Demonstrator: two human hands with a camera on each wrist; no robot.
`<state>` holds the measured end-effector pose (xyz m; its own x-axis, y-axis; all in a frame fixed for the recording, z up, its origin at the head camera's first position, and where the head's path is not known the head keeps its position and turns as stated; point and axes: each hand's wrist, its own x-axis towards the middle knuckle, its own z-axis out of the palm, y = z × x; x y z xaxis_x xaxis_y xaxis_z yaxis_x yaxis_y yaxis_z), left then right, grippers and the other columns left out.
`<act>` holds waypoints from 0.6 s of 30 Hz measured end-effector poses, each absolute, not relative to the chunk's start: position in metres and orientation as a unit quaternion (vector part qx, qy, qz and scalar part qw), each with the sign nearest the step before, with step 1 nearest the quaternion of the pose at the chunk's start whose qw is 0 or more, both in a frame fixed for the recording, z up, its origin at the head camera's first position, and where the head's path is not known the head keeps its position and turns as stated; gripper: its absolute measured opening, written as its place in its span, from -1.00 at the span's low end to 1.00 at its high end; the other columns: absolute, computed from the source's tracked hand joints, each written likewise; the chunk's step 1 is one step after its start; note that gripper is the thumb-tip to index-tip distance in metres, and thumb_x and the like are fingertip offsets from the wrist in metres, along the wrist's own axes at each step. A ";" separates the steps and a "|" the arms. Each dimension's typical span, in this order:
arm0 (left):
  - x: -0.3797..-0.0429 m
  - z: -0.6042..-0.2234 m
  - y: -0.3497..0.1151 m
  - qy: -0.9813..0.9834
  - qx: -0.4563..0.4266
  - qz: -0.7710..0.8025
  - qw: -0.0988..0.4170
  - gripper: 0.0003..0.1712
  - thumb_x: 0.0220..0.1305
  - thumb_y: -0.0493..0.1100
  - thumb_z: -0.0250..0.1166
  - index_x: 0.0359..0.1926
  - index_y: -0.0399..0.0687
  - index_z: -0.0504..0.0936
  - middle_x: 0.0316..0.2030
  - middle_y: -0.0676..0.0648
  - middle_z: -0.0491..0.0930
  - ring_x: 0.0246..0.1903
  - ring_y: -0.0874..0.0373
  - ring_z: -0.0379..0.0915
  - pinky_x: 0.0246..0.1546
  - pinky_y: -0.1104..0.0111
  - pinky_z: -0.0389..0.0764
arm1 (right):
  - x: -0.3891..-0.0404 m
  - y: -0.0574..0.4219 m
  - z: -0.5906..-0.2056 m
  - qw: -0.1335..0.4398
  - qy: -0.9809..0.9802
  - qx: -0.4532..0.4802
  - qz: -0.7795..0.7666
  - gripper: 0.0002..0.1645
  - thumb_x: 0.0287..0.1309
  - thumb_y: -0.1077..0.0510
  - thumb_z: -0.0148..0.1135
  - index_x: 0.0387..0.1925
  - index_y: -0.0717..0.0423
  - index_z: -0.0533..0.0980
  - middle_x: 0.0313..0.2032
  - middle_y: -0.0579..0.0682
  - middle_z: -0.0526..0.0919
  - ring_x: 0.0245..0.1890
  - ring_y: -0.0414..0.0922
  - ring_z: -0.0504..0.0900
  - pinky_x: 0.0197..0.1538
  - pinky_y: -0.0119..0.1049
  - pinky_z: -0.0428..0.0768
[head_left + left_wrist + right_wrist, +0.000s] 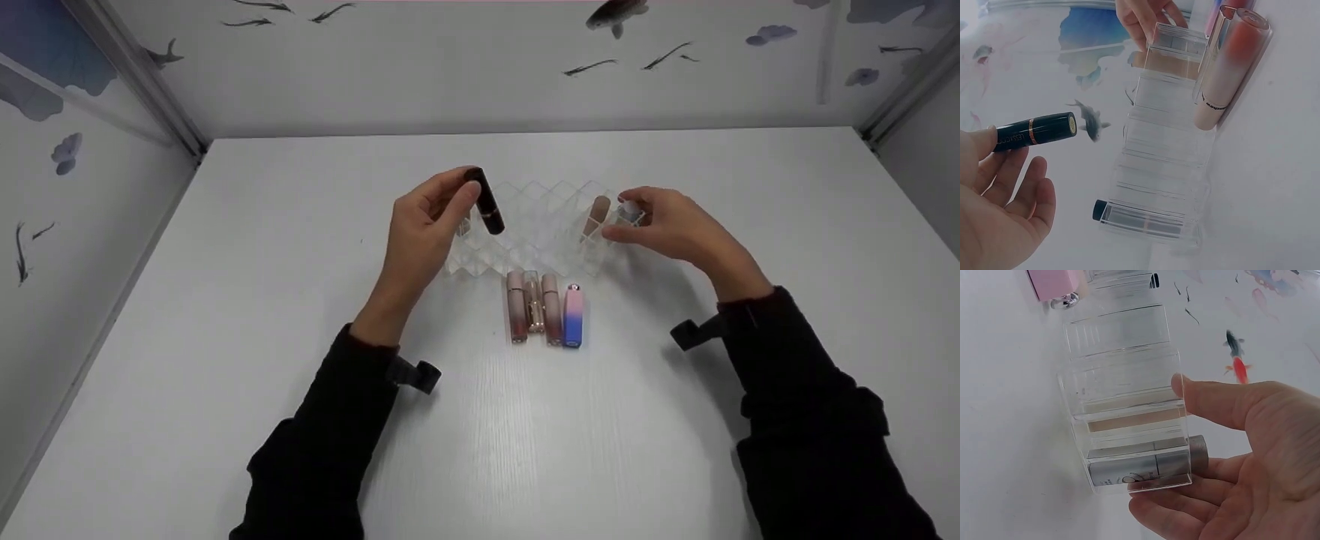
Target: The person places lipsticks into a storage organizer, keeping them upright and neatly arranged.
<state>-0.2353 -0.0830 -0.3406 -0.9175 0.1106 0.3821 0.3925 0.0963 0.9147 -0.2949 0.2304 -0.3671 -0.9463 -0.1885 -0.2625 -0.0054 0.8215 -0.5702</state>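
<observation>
My left hand (421, 232) pinches a black lipstick tube (487, 202) with a thin gold band between thumb and fingers. It is raised over the left end of a clear lipstick organizer (1165, 135), which has zigzag slots. At the opposite end my right hand (686, 225) grips the organizer, thumb at its edge and fingers around the end wall. In the right wrist view, a silver tube (1145, 467) lies in the end slot, with a tan tube (1137, 421) beside it. A black-capped tube (1098, 210) occupies the slot at the left end.
In front of the organizer, two pinkish lip gloss tubes (516, 307) flank a clear tube with gold parts (534, 304). A pink-and-blue tube (573, 315) lies to their right. Printed panels (480, 67) border the white table (480, 435) at the back and sides.
</observation>
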 end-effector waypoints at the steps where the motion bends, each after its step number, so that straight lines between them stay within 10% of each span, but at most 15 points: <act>1: -0.235 -0.340 -0.082 -0.732 -0.172 -0.650 0.109 -0.66 0.35 -0.20 0.14 0.08 -0.24 0.54 -0.15 -0.15 0.64 -0.11 0.11 0.57 0.04 0.36 0.52 | -0.295 0.230 -0.368 0.155 0.942 -0.048 -0.294 0.12 -0.07 -0.43 0.25 0.38 0.09 0.17 0.28 0.20 0.32 0.23 0.09 0.32 0.23 0.09 0.35; 18: -0.265 -0.367 -0.074 -0.798 -0.188 -0.519 0.240 -0.58 0.31 0.03 0.19 0.11 -0.03 0.58 -0.11 0.06 0.67 -0.13 0.32 0.49 -0.12 0.41 0.51 | -0.295 0.232 -0.369 0.151 0.938 -0.049 -0.307 0.08 -0.07 -0.41 0.28 0.36 0.08 0.21 0.23 0.16 0.37 0.19 0.04 0.34 0.21 0.04 0.36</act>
